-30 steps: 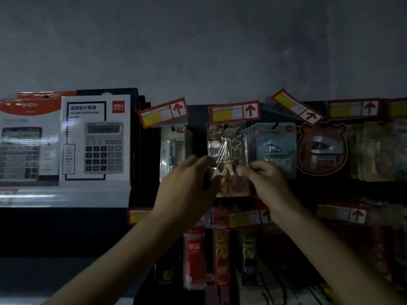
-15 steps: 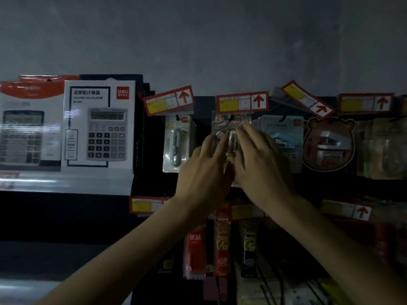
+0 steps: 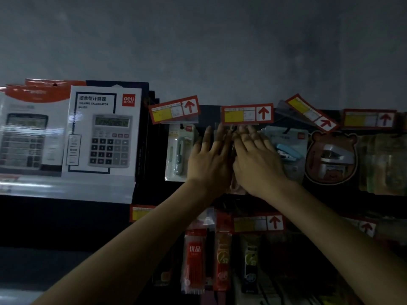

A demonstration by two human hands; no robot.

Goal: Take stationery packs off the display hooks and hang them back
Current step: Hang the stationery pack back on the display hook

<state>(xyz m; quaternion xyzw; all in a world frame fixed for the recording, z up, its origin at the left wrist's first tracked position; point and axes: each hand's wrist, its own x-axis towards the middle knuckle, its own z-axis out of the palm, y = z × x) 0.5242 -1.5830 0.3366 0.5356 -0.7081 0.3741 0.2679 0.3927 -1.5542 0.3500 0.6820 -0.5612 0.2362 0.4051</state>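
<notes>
- Evidently the stationery pack (image 3: pixel 236 184) sits right under the middle price tag (image 3: pixel 246 114), almost wholly covered by both hands; only its lower edge shows between the wrists.
- Left hand (image 3: pixel 209 159) and right hand (image 3: pixel 257 164) lie side by side, fingers straight and flat on the pack, nothing clenched; the thumbs are hidden.
- Fingertips reach the tag, probably to steady the pack's top at the hook, which I cannot see.
- Cutter pack (image 3: pixel 179 150) and blue stapler pack (image 3: pixel 288 150) hang close on either side, so flat hands suit the narrow gap.

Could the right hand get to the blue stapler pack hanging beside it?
Probably yes. The blue stapler pack hangs just right of the right hand, front uncovered, nothing between them.
</notes>
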